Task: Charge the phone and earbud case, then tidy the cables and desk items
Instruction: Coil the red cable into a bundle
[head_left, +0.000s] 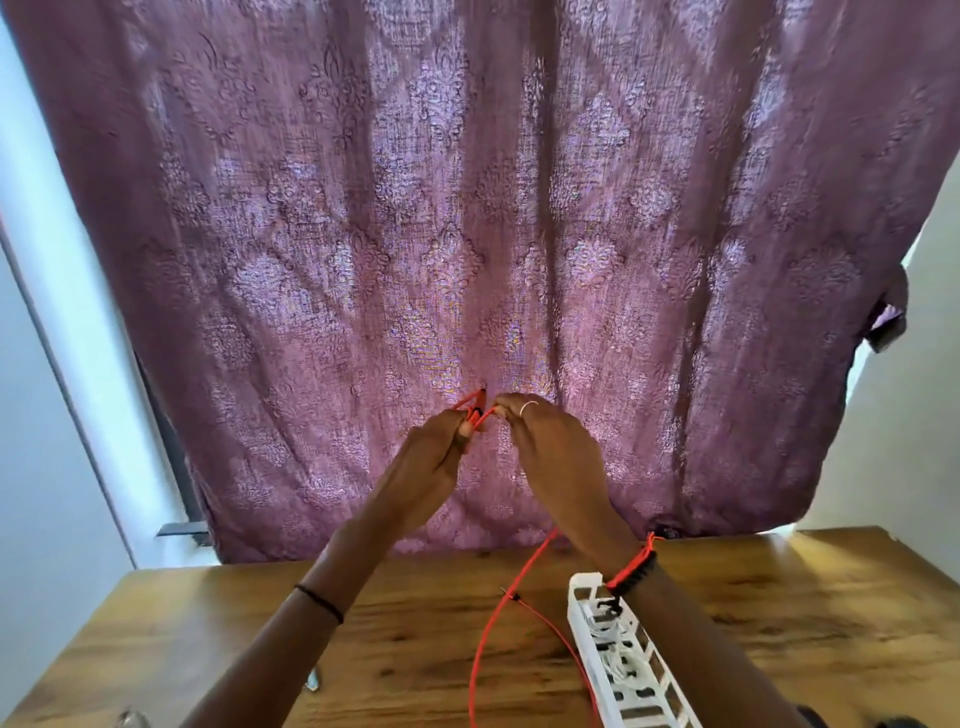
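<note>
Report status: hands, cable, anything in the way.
Left hand grips red cable loops, raised off the desk; right hand pinches the strand beside them. Cable tail hangs to wooden desk, beside white rack. Nothing in the way.

A purple curtain with a woven floral pattern is hanging across most of the view, daylight glowing through it; its hem is dropping behind the far edge of the wooden worktop; a pale wall is showing at left; a dark frame is running beside the curtain's left edge.
</note>
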